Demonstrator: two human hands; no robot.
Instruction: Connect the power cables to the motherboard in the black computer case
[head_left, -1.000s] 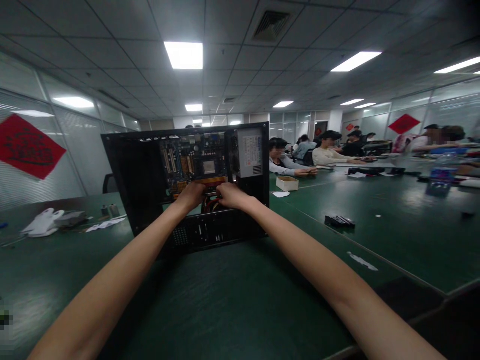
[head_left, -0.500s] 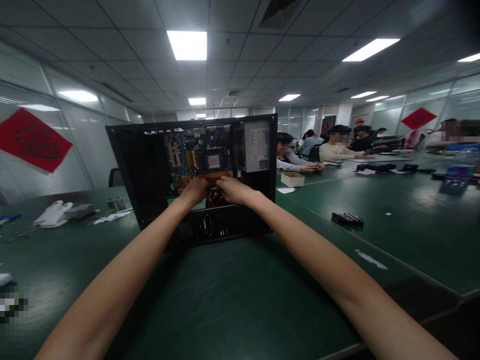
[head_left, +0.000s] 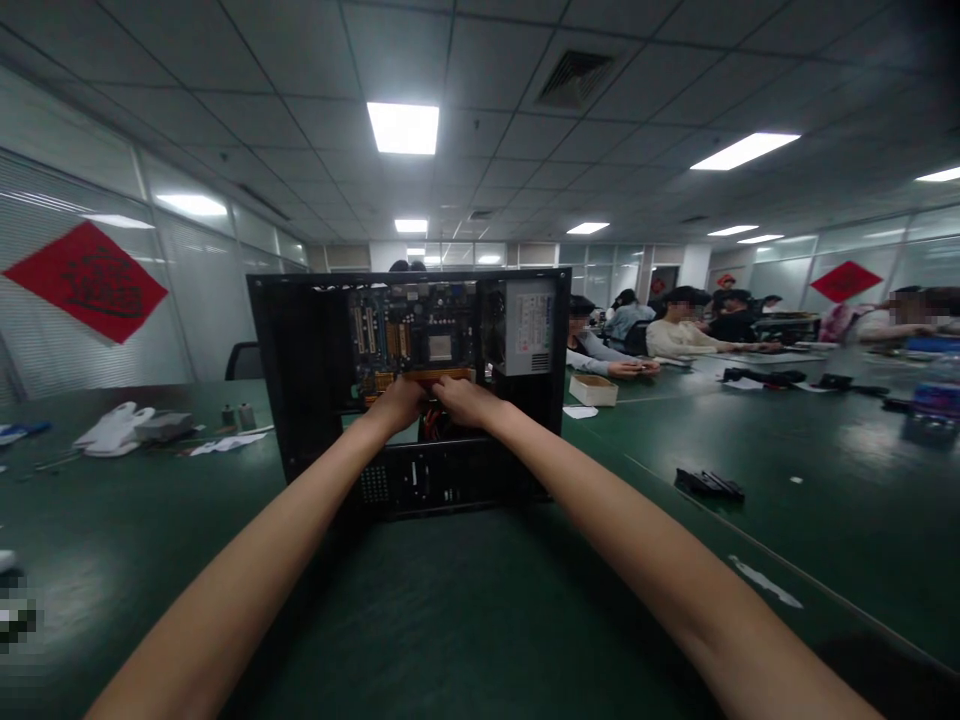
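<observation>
A black computer case [head_left: 304,300] stands open-sided on the green table. Inside it are a motherboard [head_left: 420,312] with yellow slots and a silver power supply [head_left: 529,330] at upper right. Both hands reach in at the motherboard's lower edge, beside the long orange-yellow slots [head_left: 454,376]. My left hand [head_left: 397,405] is closed, its fingertips hidden from me. Close by on the right, my right hand [head_left: 466,402] is also closed, fingers curled down toward the board. Whatever they grip cannot be made out. Dark and red cables [head_left: 430,426] hang just below the hands.
At left lie a white object [head_left: 116,428], a grey box [head_left: 163,426] and papers. To the right are an open white carton [head_left: 593,391], a black part [head_left: 709,484] and a torn white strip [head_left: 765,582]. Several people sit along the table farther back.
The whole scene has shifted down and slightly right as my head moved. Both hands stay at the same spot on the motherboard, still closed.
</observation>
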